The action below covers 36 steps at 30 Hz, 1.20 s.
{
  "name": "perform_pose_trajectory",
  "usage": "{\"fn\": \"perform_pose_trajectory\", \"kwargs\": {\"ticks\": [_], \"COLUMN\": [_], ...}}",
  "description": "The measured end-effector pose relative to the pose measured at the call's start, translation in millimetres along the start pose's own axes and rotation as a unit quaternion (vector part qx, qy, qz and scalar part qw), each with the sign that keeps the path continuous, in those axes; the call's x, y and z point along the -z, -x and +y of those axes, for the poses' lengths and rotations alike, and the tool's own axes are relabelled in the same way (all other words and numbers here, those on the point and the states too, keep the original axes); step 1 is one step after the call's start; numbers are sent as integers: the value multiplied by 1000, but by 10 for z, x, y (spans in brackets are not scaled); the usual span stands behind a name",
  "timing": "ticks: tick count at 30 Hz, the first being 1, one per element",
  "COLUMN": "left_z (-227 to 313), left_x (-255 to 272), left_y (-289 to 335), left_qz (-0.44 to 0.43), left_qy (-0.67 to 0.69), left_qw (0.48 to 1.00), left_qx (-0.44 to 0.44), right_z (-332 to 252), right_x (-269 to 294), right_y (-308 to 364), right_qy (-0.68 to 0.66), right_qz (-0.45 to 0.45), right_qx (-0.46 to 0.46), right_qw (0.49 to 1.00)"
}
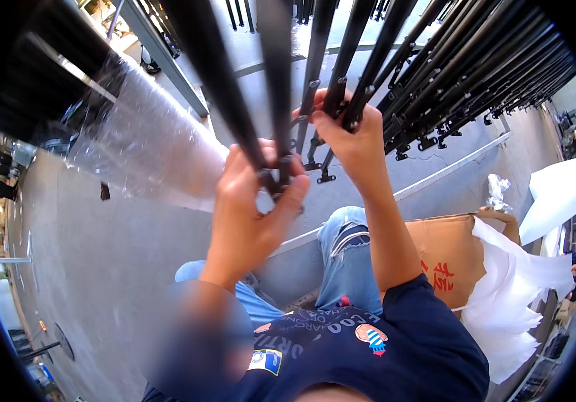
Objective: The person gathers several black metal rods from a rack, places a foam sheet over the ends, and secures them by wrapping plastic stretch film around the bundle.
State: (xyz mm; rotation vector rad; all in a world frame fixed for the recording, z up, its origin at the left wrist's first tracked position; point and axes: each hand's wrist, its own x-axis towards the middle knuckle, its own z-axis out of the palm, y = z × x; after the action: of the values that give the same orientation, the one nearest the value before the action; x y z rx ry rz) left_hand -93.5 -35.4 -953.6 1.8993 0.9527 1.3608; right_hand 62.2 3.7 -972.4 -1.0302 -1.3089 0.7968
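Long black metal tubes hang down in front of me, with small fittings at their lower ends. My left hand (pixel 244 201) is closed around the bottom ends of two black tubes (pixel 233 94) that come down close together. To its right and a little farther off, my right hand (pixel 360 144) grips the lower ends of neighbouring tubes (pixel 351 57), thumb and fingers bent round them. Between the hands another tube (pixel 313 57) hangs, and small black end brackets (pixel 326 179) show below. Some fingertips are hidden behind the tubes.
Many more black tubes (pixel 475 63) hang in a dense row at the right. Clear plastic wrap (pixel 147 141) covers a bundle at the left. A cardboard box (pixel 442 248) with white foam sheeting (pixel 509 301) stands at my right. A pale rail (pixel 455 164) crosses low down.
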Motion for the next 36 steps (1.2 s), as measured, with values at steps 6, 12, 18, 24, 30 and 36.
{"fn": "perform_pose_trajectory", "kwargs": {"ticks": [6,12,18,24,30,36], "left_z": [41,-34,-165,26,-30,-322], "left_x": [180,167,64,193,16,-161], "left_y": [228,-103,-235,-274,-220,-424], "left_qz": [38,-37,-110,-165,-89,-93], "left_qy": [92,154,28,57,199,211], "left_qw": [994,986,992,983,974,971], "left_qx": [51,55,55,55,66,68], "right_z": [4,-62,98,-1,168,63], "right_x": [191,195,92,103,4,61], "right_y": [32,38,96,81,65,100], "right_qy": [-40,-134,-121,45,-28,-32], "right_qz": [-86,-234,-224,-205,-231,-186], "right_qx": [-16,-9,-26,19,21,23], "right_qw": [995,963,967,978,972,982]}}
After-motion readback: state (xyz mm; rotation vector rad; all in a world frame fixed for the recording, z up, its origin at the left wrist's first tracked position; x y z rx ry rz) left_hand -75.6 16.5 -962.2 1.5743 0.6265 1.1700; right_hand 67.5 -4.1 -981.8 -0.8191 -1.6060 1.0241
